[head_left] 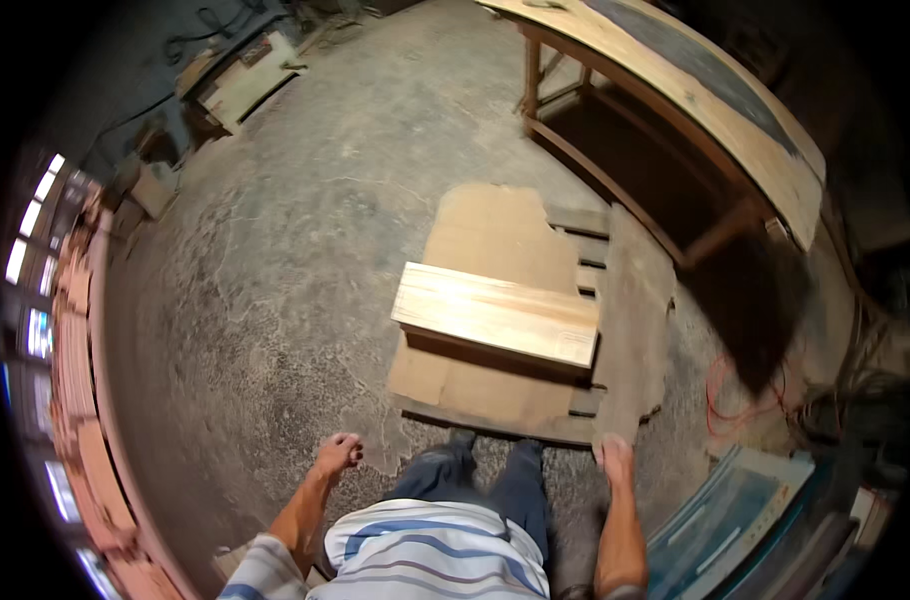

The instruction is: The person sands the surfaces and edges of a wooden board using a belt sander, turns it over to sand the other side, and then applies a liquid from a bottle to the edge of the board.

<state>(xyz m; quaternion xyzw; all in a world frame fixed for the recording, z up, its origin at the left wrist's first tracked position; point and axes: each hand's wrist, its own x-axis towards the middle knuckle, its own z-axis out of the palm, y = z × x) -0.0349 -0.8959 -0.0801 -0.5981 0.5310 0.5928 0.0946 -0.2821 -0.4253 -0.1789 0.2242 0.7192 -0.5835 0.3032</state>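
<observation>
My left hand (342, 453) hangs over the concrete floor, left of my legs, with its fingers curled in and nothing visible in them. By the near right corner of a wooden pallet (627, 330) is my right hand (615, 453). Its fingers are blurred, and I cannot tell whether they touch the pallet's edge. A brown cardboard sheet (490, 225) covers much of the pallet. Across the cardboard lies a long, pale wooden block or stack of boards (495, 312), apart from both hands. Its underside is in shadow.
A wooden workbench (675, 90) stands at the far right. Long reddish boards (78, 370) line the left wall. Blue-green panels (730, 520) lean at the near right, close to a red cable (720, 395). A pale-topped cabinet (245, 80) is at the far left.
</observation>
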